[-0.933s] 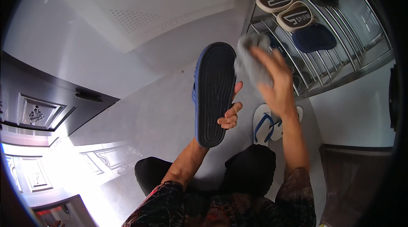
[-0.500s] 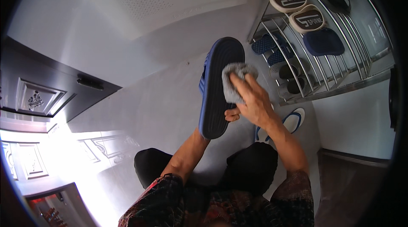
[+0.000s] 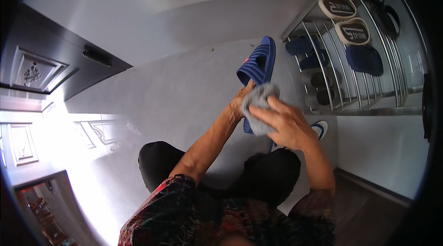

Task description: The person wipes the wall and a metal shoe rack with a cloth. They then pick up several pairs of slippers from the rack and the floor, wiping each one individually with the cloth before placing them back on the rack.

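A blue ribbed slide slipper (image 3: 259,64) points away from me in the middle of the head view, turned so its strap and one side edge show. My left hand (image 3: 241,100) grips it by the middle, partly behind a grey cloth (image 3: 259,94). Bunched under the fingers of my right hand (image 3: 290,124), the cloth lies against the heel half of the slipper and covers most of it. Only a small bit of blue heel shows below the cloth. Both forearms reach up over my bent knees.
To the right stands a metal shoe rack (image 3: 378,112) with several slippers and clogs on its bars. White flip-flops with blue straps (image 3: 320,129) lie on the floor beside my right arm. A dark panelled door (image 3: 55,61) with a black handle is at the left.
The slipper has been turned from its black sole to its blue strap side. My right hand and the cloth have shifted down to the heel half. The view has tilted slightly.
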